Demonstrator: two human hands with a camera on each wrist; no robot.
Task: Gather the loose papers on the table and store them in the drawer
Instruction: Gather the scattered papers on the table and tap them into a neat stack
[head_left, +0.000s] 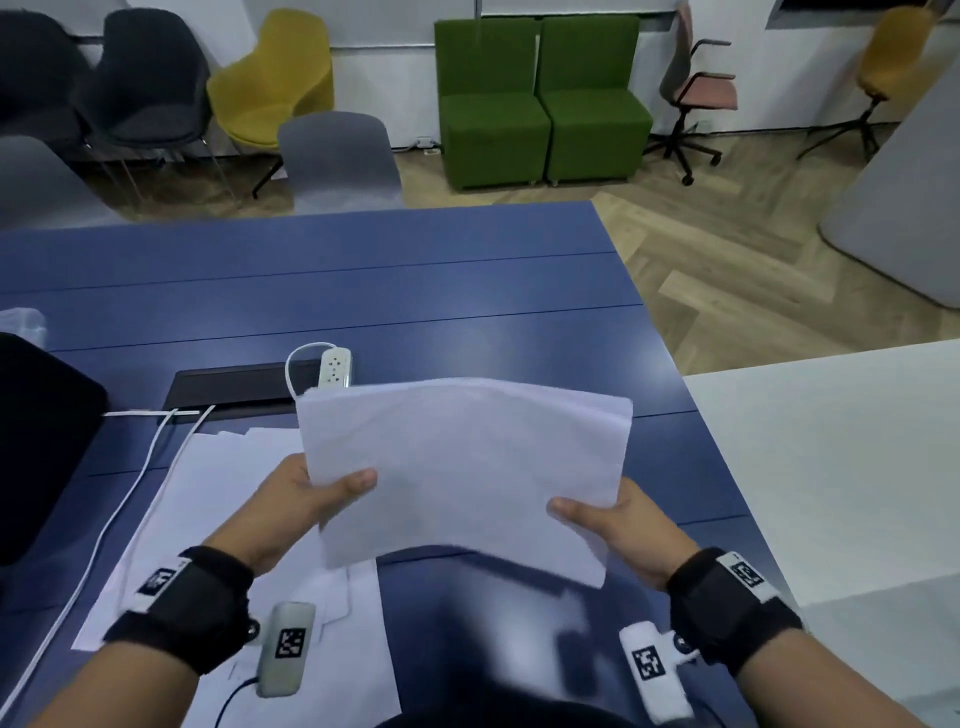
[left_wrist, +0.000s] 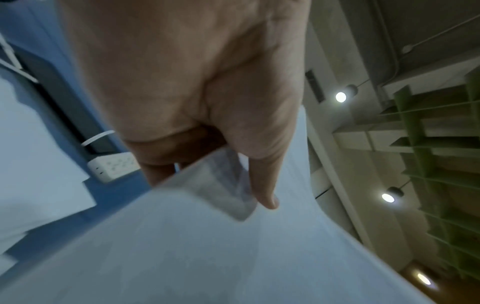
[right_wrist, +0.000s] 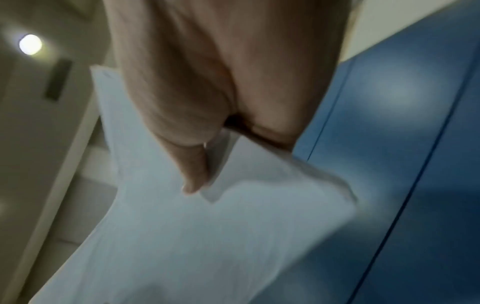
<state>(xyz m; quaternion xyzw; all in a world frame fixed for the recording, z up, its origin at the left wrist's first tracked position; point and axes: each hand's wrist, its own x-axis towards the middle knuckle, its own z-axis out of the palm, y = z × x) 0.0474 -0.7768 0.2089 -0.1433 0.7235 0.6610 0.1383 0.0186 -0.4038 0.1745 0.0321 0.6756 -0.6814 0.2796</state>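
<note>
A bowed sheaf of white paper sheets is pinched at its near corners by the left hand and right hand. More loose white sheets are left lying on the blue tabletop.

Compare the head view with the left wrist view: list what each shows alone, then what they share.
Head view only: the right hand holding the paper stack, loose sheets left on the blue table, chairs, green sofa.
Left wrist view only: ceiling lamps, green shelving.
Both: left hand pinching the stack, white power strip.
</note>
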